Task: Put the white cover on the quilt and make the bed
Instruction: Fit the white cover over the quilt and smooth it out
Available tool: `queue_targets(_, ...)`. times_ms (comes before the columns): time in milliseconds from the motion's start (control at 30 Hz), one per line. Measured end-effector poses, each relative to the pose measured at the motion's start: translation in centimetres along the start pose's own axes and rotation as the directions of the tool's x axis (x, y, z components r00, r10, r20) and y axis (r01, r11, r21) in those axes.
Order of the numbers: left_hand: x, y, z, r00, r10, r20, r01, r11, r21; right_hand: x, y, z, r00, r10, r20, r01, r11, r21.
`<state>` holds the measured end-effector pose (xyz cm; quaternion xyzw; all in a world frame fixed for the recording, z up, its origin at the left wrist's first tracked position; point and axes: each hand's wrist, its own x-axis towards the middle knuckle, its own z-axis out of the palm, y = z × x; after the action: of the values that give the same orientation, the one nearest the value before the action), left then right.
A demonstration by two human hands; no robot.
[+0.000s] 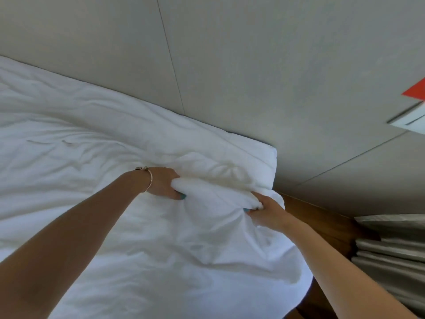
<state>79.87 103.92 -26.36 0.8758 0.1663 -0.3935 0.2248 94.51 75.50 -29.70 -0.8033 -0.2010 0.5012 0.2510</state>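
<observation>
A pale grey panelled wall (230, 54) with thin dark seams fills the upper view. Wooden floor (322, 222) shows at the right, beside grey pleated curtains (391, 254). A red shape (416, 90) sits above a white fixture (411, 118).

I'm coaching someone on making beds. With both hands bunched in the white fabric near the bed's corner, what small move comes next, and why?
Probably draw the bunched white cover toward the bed corner and smooth it flat. The left hand and right hand both grip a raised wad of it just short of the corner, and the fabric around it lies wrinkled.
</observation>
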Motion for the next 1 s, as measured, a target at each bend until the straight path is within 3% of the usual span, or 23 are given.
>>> queue_targets(133,-5.3,-1.5,-2.7,0.966,-0.015,-0.257,-0.054,0.964,-0.260,-1.8,-4.1,-1.9,0.980,-0.197,0.002,0.195,0.970,0.148)
queue_targets(267,-5.7,-0.8,-8.0,0.884,-0.013,-0.468,-0.144,0.944,-0.298,-2.4,-8.0,-4.7,0.923,-0.334,-0.190,0.360,0.925,0.119)
queue_targets(400,-0.1,-0.6,-14.8,0.828,-0.040,-0.559,-0.133,0.955,-0.265,2.8,-10.4,-9.6,0.838,-0.411,-0.360,0.447,0.894,0.020)
queue_targets(500,7.9,-2.4,-13.9,0.811,-0.085,-0.579,0.113,0.994,0.012,10.2,-8.6,-8.9,0.889,-0.298,-0.348,0.216,0.942,-0.256)
queue_targets(567,12.8,-3.4,-10.2,0.815,-0.133,-0.564,0.311,0.922,0.231,13.5,-6.7,-6.3,0.917,-0.210,-0.338,0.024,0.877,-0.480)
queue_targets(600,14.4,-3.8,-8.4,0.804,-0.143,-0.578,0.361,0.889,0.282,14.1,-5.8,-5.3,0.892,-0.230,-0.388,-0.029,0.829,-0.558)
queue_targets(633,15.2,-4.4,-6.9,0.772,-0.135,-0.621,0.382,0.879,0.284,14.0,-4.9,-4.7,0.840,-0.269,-0.472,-0.090,0.788,-0.609)
queue_targets(700,15.8,-5.5,-3.9,0.632,-0.121,-0.766,0.376,0.912,0.165,12.5,-2.6,-3.3,0.746,-0.312,-0.589,-0.208,0.731,-0.650)
queue_targets(767,15.7,-6.0,-1.9,0.522,-0.127,-0.843,0.339,0.938,0.069,10.7,-1.5,-2.1,0.809,-0.116,-0.577,-0.282,0.785,-0.552)
queue_targets(833,15.3,-5.5,-2.4,0.570,-0.195,-0.798,0.308,0.951,-0.013,11.0,-1.7,-2.3,0.847,0.014,-0.531,-0.245,0.897,-0.368)
queue_targets(900,15.4,-5.3,-5.2,0.553,-0.282,-0.785,0.331,0.938,-0.103,12.8,-3.0,-4.4,0.818,-0.098,-0.567,-0.123,0.933,-0.339)
queue_targets(1000,16.6,-5.3,-11.2,0.425,-0.276,-0.862,0.320,0.937,-0.142,15.5,-4.3,-9.5,0.582,-0.497,-0.643,0.139,0.841,-0.524)
